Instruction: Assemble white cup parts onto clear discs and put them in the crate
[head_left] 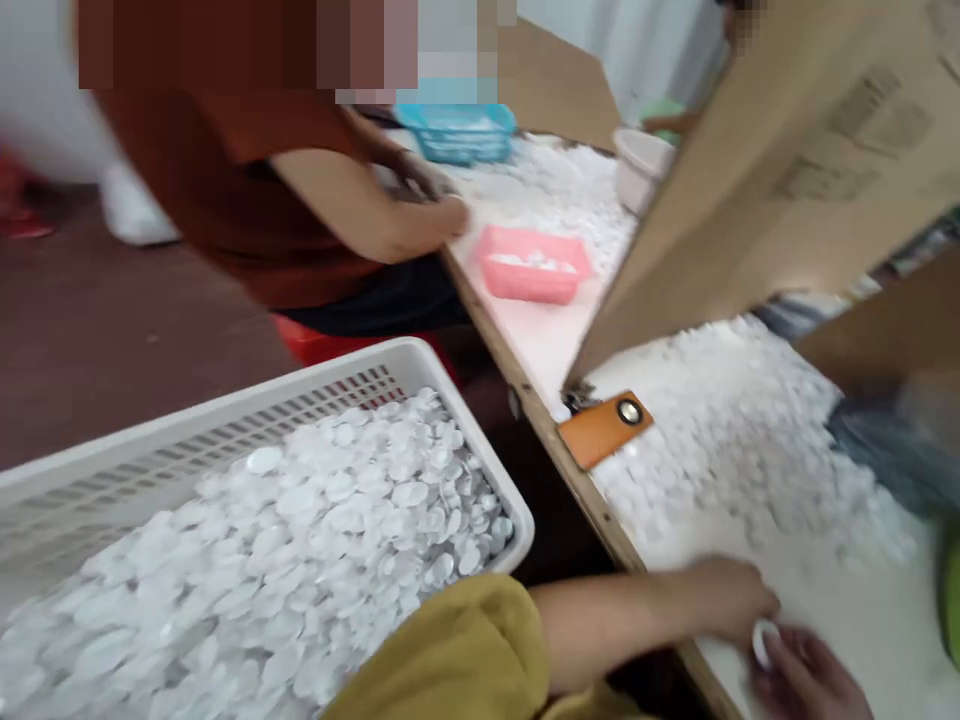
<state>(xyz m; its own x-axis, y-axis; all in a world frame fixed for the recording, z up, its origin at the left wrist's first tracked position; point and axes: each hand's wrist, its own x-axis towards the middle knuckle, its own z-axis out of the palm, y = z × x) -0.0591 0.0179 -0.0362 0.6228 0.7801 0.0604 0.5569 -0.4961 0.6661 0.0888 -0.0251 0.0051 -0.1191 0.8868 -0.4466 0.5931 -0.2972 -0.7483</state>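
Note:
My right hand (814, 675) is closed around a small round white plastic disc (763, 643), with the thumb against it. Close beside the disc is my left hand (727, 598), reaching over the table edge with its fingers curled together; what they hold, if anything, is hidden and blurred. Both hands are low over the white tabletop (832, 590). Beyond them spreads a heap of similar white pieces (735, 450). To the left of my arm, a white plastic basket (472, 430) is filled with many loose white discs (315, 540).
A tall cardboard sheet (750, 200) divides the table. An orange strap with a snap (592, 432) lies at the table edge. Past it are a pink basket (532, 285), a blue basket (465, 140) and a pale tub (640, 170). A co-worker in a rust-coloured shirt (225, 180) works there.

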